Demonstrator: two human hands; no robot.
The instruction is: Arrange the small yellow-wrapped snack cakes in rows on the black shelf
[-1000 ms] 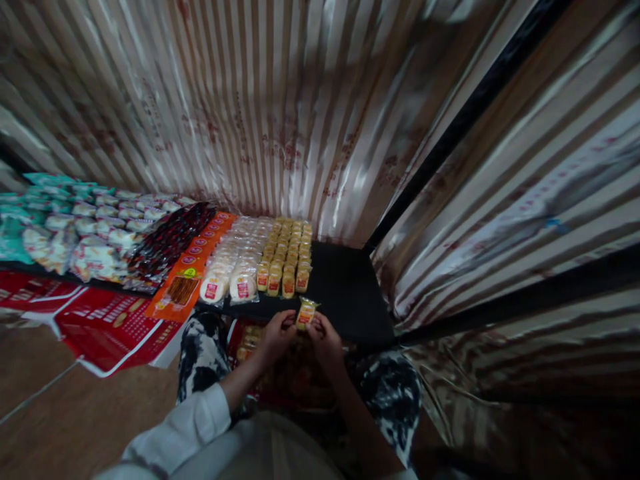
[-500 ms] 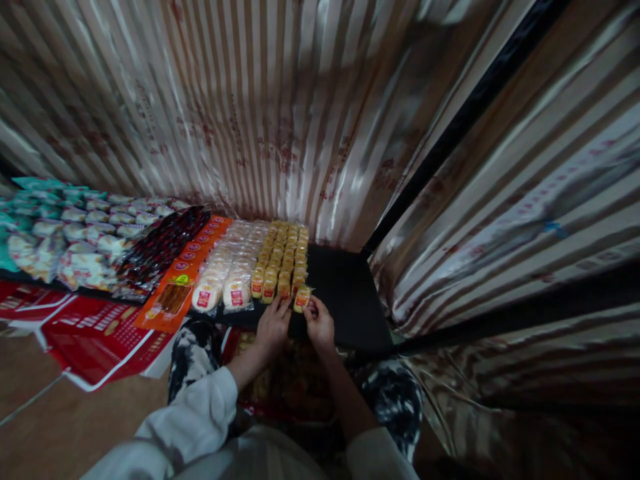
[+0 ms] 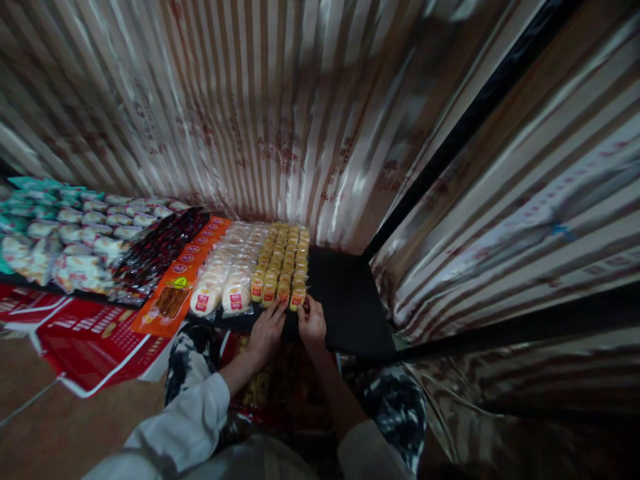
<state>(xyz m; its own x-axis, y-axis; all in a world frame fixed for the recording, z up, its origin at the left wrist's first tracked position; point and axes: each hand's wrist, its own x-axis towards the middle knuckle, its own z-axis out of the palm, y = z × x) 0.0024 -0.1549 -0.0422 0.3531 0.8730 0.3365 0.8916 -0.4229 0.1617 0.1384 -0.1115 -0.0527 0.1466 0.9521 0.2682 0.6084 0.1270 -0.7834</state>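
Small yellow wrapped snack packets (image 3: 280,257) with red labels stand in several close rows on a black shelf (image 3: 345,287). My right hand (image 3: 313,323) pinches the front yellow packet (image 3: 298,297) of the rightmost row, which lines up with the packets behind it. Just left of it, my left hand (image 3: 266,333) has its fingers stretched forward, their tips against the front packet (image 3: 283,293) of the neighbouring row. Rows of round white packaged pastries (image 3: 237,297) lie to the left of the yellow rows.
Farther left on the shelf are an orange snack bag (image 3: 173,293), dark shiny packets (image 3: 160,247), white packets (image 3: 83,267) and teal packets (image 3: 43,193). An open box (image 3: 265,387) of yellow packets sits below, between my knees. A foil-like striped sheet (image 3: 280,120) hangs behind; a black post (image 3: 425,180) rises at right.
My right hand has brought its yellow packet down and slightly left into the front of the rightmost row. My left hand has shifted slightly left. The view has moved a little.
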